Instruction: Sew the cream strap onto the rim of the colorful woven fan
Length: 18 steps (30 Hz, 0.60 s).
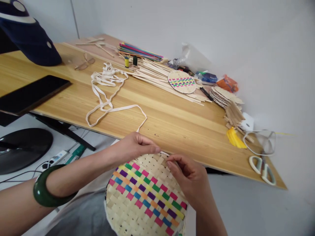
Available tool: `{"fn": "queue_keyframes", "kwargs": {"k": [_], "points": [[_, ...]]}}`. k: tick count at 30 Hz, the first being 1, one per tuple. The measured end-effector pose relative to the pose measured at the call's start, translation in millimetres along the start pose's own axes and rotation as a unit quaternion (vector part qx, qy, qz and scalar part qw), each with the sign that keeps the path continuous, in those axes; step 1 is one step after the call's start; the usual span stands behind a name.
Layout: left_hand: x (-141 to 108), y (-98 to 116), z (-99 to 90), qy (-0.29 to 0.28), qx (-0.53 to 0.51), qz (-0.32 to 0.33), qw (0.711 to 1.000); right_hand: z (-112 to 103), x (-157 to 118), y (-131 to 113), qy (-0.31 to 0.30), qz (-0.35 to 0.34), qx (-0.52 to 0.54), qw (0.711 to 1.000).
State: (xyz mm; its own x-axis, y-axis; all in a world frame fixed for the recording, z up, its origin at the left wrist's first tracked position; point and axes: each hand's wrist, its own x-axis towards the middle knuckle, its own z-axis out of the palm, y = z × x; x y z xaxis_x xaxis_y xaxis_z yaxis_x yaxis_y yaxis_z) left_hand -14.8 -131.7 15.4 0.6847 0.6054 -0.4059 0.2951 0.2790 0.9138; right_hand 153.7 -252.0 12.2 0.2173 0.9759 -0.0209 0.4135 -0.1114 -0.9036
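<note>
A left hand [137, 143] and a right hand [190, 175], two in all, are pictured with one large woven disc [145, 193] and one small woven disc [181, 82], also two, and a third pair, one yellow thread spool [126, 62] and one dark thread spool [135, 60]. Alongside: one pair of scissors [263, 163], one tablet [34, 93], one green bangle [40, 186], one black marker [206, 93], one orange packet [227, 84], one clear plastic bag [193, 58], one power strip [58, 156] and one white tape [102, 77]. Pale strips [152, 77], coloured strips [140, 51] and stacked pale rounds [222, 96] lie too close to count.
</note>
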Motion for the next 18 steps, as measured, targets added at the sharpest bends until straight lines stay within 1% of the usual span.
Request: {"fn": "queue_keyframes", "kwargs": {"k": [6, 11, 12, 14, 16, 18], "points": [[4.3, -6.0, 2.2, -0.009, -0.019, 0.001, 1.0, -1.2, -2.2, -0.3, 0.006, -0.012, -0.02, 1.0], [2.7, -1.6, 4.0, -0.003, -0.007, -0.008, 1.0, 0.1, -3.0, -0.8, 0.008, 0.001, -0.014, 1.0], [2.0, -0.5, 4.1, -0.002, -0.003, -0.009, 1.0, 0.5, -2.6, -1.0, 0.004, 0.01, 0.002, 1.0], [0.8, 0.8, 4.0, -0.005, -0.001, -0.013, 1.0, 0.1, -0.5, -1.0, 0.011, 0.025, 0.069, 0.997], [0.2, 1.0, 3.5, -0.008, -0.005, -0.016, 1.0, -3.0, 3.3, -0.3, 0.056, 0.036, 0.153, 0.986], [0.6, 0.5, 3.2, -0.008, -0.011, -0.013, 1.0, -9.1, 8.4, 1.5, 0.116, 0.04, 0.228, 0.966]]}}
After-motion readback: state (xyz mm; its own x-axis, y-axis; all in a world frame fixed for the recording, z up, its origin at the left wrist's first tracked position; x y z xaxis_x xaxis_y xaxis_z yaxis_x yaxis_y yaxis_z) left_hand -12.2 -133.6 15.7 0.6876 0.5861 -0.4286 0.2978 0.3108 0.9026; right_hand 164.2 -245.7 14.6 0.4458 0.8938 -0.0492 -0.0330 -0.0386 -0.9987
